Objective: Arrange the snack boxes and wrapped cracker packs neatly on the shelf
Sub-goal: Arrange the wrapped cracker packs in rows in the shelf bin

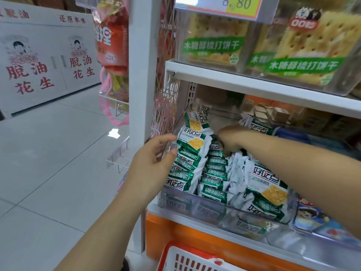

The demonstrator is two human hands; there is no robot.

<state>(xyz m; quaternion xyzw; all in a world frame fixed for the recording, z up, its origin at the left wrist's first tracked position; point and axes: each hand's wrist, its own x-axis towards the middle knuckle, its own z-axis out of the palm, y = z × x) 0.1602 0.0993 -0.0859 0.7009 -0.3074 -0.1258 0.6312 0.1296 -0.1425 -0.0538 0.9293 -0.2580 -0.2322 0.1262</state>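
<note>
Several green-and-white wrapped cracker packs [214, 173] fill a clear plastic bin [195, 207] on the middle shelf. My left hand [154, 163] is at the bin's left side, its fingers against a leaning stack of packs [187, 159]. My right hand [230, 139] reaches across into the middle of the bin, fingers curled down on a pack in the row; the fingertips are hidden among the wrappers. Large packs [267, 190] lie flat at the right. On the shelf above stand clear boxes of soda crackers [304, 47].
A white shelf upright [142, 75] with wire mesh stands to the left of the bin. A red-and-white shopping basket [191, 259] sits below. Brown snack boxes [273, 112] and blue packets [316, 218] lie to the right. Tiled floor and white cartons [45, 61] are at left.
</note>
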